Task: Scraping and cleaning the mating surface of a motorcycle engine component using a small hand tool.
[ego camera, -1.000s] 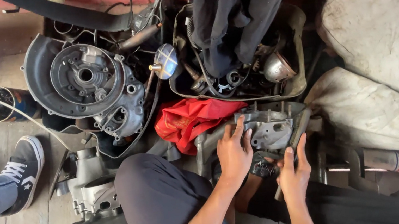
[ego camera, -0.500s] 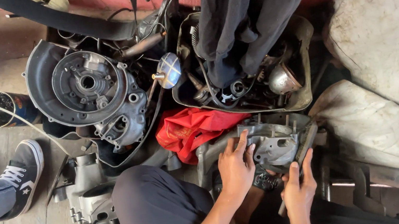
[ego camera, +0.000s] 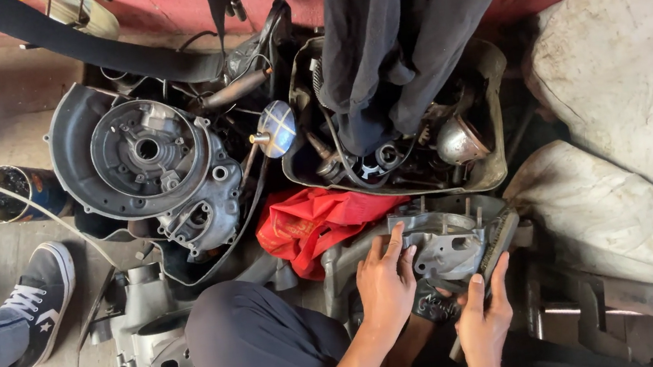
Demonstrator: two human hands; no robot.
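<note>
- Left hand: laid palm-down with fingers spread flat on the near face of a grey cast-metal engine casing; it presses on the part and closes round nothing.
- Right hand: fingers extended upward, resting against a long dark brush-like tool that leans on the casing's right edge; whether the fingers close round it cannot be told.
- Engine casing: dull aluminium, irregular outline with bosses, studs and a round bore; it lies on the floor directly in front of the person's dark-clad knee.
- Red cloth: crumpled soft fabric touching the casing's left side.
- Round engine cover: grey cast metal, circular, with a recessed hub; lies well to the left of the casing.
- Metal tray: dented, grimy, holding small oily parts and a shiny domed piece; dark fabric hangs over it.
- Off-white sacks: coarse, stained cloth to the right.
- Tin can: cylindrical, open-topped, at the far left near another person's grey sneakers.
</note>
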